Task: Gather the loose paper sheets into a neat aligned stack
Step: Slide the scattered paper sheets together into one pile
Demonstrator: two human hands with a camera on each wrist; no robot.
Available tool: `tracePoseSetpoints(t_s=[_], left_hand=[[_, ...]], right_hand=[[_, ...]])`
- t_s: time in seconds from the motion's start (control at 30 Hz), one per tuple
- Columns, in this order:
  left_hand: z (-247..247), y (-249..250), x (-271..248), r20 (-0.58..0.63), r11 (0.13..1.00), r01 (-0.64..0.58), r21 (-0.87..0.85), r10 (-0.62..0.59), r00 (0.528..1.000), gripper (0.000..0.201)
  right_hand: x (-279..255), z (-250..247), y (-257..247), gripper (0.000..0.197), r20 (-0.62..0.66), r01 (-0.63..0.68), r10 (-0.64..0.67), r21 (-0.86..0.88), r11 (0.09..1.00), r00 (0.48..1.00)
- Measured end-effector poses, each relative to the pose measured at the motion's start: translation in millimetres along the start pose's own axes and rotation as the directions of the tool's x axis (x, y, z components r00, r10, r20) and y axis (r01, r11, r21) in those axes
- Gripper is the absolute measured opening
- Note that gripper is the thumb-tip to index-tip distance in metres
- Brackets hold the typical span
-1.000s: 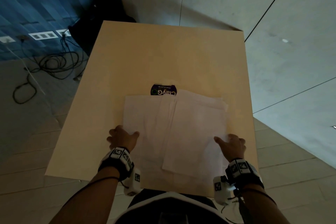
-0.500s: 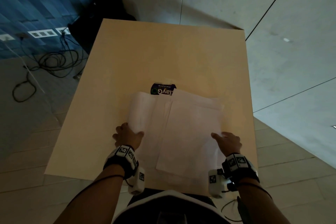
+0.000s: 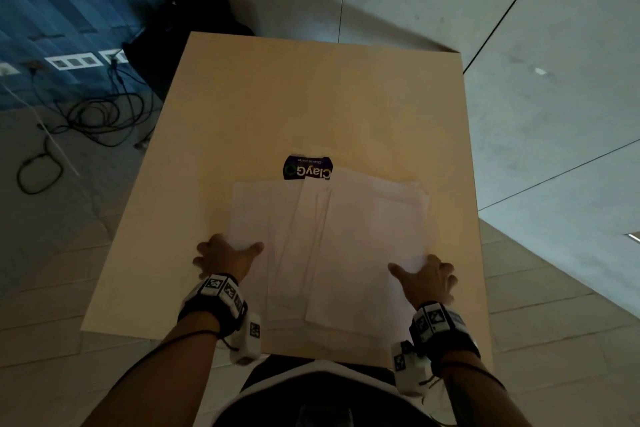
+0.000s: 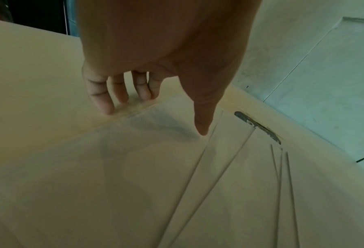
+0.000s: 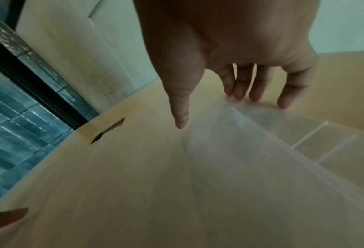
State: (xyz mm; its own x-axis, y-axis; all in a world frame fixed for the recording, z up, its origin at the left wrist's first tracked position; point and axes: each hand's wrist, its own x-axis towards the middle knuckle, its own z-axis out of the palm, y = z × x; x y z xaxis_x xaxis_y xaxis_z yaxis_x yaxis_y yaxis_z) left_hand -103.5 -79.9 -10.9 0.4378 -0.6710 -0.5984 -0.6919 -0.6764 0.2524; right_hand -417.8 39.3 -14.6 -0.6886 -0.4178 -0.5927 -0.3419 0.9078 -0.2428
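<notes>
1. Head view first, far left: I see floor cables (image 3: 79, 121) and a wall socket strip (image 3: 74, 62), well away from my left hand (image 3: 221, 258), beyond the table (image 3: 311, 97) edge.
2. My left hand sits at the left edge of the paper sheets (image 3: 325, 246). The thumb lies on top of the leftmost sheet, and the fingers (image 4: 105, 99) point down along the sheet's outer edge with their tips at the tabletop. Fingers spread and nearly straight, not curled round anything. I read it as pressing the edge, not gripping.
3. Between my two hands the paper sheets lie fanned and overlapping on the table, edges offset and corners out of line at the far right. The near edges reach toward the table's near side.
4. Just past the sheets, ahead of both hands, a dark blue label (image 3: 307, 168) with white lettering pokes out from under the far edge of the paper. The left wrist view catches it as a dark sliver (image 4: 259, 128) beyond the thumb.
5. My right hand (image 3: 424, 279) is at the right edge of the sheets. Thumb rests on top of the paper, fingers (image 5: 285, 99) reach down over the outer edge, tips touching down beside it. Loosely extended, nothing pinched that I can make out.
6. Right of that hand, more sheet corners show stepped under the top one, then bare table and pale floor tiles (image 3: 554, 305).
</notes>
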Motion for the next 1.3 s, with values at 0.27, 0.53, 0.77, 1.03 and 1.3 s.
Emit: tracePoseSetpoints(t_s=[0.27, 0.53, 0.77, 1.03, 1.3], left_hand=[[11, 9, -10, 0.044, 0.998, 0.05, 0.031, -0.051, 0.998, 0.106], [11, 8, -7, 0.075, 0.998, 0.057, 0.032, -0.06, 0.995, 0.109], [13, 6, -4, 0.115, 0.995, 0.057, -0.081, -0.048, 0.992, 0.114], [11, 10, -6, 0.116, 1.0, 0.023, -0.013, -0.021, 0.993, 0.101], [10, 1, -5, 0.038, 0.998, -0.041, -0.047, 0.042, 0.998, 0.113]], right_hand=[[-1, 6, -3, 0.096, -0.023, -0.029, 0.029, -0.029, 0.999, 0.999], [4, 2, -2, 0.096, -0.025, -0.064, 0.066, 0.093, 0.994, 0.997], [8, -3, -1, 0.082, 0.018, -0.083, 0.081, 0.134, 0.988, 0.997], [5, -1, -6, 0.084, 0.039, -0.094, 0.088, 0.19, 0.977, 0.995], [5, -3, -9, 0.083, 0.027, -0.098, 0.094, 0.24, 0.966, 0.995]])
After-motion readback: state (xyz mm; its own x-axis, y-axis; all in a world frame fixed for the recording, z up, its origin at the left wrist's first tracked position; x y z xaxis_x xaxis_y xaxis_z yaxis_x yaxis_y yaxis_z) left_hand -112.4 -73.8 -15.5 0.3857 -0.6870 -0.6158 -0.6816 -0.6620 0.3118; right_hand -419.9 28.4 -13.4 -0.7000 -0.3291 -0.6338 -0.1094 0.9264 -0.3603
